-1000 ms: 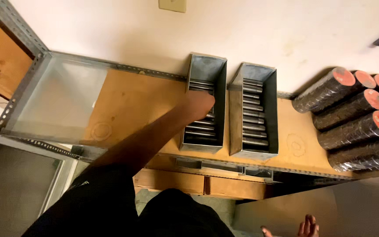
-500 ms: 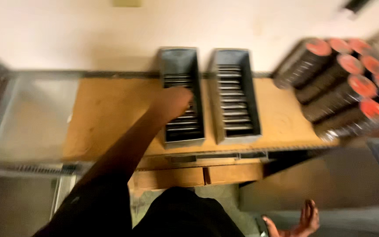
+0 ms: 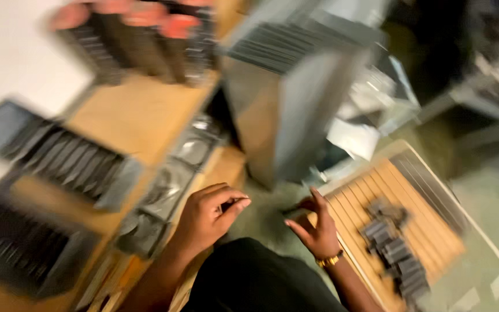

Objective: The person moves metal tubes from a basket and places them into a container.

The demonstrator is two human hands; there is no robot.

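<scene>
Motion blur smears the whole head view: the red-capped dark rolls (image 3: 134, 34) at eleven o'clock have no clear edges, and the grey metal bin (image 3: 18, 254) at eight o'clock is cut by the left edge. Whether the left hand (image 3: 206, 216) pinches anything cannot be told; the small dark pieces (image 3: 394, 248) at four o'clock are too blurred to identify.

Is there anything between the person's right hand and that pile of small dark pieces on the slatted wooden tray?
Nothing visible stands between them. The right hand rests at the slatted wooden tray's near edge, and only bare slats separate it from the dark pieces. The picture is blurred, though.
</scene>
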